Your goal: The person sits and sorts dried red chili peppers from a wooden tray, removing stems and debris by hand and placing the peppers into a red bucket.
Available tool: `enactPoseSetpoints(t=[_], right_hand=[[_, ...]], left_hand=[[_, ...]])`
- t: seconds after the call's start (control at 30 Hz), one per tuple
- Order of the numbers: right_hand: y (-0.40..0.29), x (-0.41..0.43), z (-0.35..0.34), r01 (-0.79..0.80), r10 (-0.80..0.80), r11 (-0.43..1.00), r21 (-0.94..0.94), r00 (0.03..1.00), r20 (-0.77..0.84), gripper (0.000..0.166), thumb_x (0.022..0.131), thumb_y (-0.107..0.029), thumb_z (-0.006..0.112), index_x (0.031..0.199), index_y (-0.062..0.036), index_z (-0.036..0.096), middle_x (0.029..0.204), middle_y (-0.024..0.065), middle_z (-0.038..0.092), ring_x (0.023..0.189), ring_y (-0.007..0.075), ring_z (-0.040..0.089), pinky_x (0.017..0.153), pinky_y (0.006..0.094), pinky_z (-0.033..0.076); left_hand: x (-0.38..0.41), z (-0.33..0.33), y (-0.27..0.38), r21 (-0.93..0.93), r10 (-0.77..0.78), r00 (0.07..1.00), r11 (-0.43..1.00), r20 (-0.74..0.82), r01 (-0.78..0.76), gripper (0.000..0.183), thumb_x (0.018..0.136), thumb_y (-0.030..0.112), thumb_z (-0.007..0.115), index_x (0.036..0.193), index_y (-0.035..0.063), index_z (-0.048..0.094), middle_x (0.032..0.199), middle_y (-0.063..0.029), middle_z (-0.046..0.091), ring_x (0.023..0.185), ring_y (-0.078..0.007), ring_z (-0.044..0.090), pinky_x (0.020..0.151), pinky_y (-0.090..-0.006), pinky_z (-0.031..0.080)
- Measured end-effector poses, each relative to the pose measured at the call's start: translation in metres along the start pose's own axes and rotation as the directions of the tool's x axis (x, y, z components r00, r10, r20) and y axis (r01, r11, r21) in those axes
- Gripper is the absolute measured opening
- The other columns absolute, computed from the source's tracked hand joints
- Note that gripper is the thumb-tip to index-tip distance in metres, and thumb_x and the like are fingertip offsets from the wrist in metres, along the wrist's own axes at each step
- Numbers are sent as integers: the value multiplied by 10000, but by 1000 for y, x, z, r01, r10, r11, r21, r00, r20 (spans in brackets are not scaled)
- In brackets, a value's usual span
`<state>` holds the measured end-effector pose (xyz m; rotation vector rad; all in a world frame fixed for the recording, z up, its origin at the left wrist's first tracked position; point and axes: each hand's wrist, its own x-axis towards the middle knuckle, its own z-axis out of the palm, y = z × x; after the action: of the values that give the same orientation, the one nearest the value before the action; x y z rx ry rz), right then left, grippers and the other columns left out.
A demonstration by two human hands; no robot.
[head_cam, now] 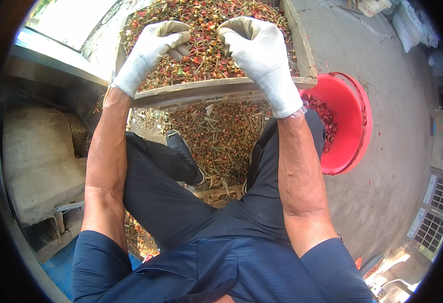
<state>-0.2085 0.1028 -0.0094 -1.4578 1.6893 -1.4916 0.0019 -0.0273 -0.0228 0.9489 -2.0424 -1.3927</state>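
Observation:
Both my hands wear white knit work gloves with soiled grey-beige palms. My left hand (159, 49) hovers over the left part of a wooden-sided tray (202, 88), its fingers curled in towards the thumb. On the right, my right hand (253, 47) is bent over the same tray with thumb and fingers drawn together. Whether either hand pinches something small is hidden by the curled fingers. Filling the tray is a layer of plant scraps (202, 45), which look like dried chili stems and caps mixed with red flakes.
A red plastic bucket (348, 113) holding dark red pieces (325, 123) stands by my right leg. More stem scraps (221, 140) cover the ground between my feet. A concrete block (40, 151) is at the left. White sacks (409, 26) lie far right, with plastic crates (431, 231) lower down.

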Motion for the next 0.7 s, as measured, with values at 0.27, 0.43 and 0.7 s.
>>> enactPoseSetpoints(t=[0.27,0.43,0.7], right_hand=[[3,1,0,-12,12,1000,13,1000,8,226,926,-224,704,987,-19,778,835,157,765,735,194,750,715,336,578],[5,2,-2,-10,10,1000,16,1000,-9,230,932,-231,708,993,-21,781,833,154,767,732,191,751,712,335,578],[9,4,-5,-22,24,998,62,999,-36,240,936,-244,714,996,-22,783,830,151,769,739,189,756,720,331,579]], left_hand=[[-1,-4,3,-79,18,999,997,37,-15,488,1013,283,702,1333,-72,605,911,-123,743,794,-152,737,703,-263,592],[-3,-5,8,-84,6,999,996,46,-2,462,1008,263,708,1323,-61,613,913,-117,745,775,-147,735,704,-256,592],[-20,2,32,-19,-70,971,997,228,76,309,964,177,691,1186,-38,695,837,-52,716,720,-116,719,644,-250,579]])
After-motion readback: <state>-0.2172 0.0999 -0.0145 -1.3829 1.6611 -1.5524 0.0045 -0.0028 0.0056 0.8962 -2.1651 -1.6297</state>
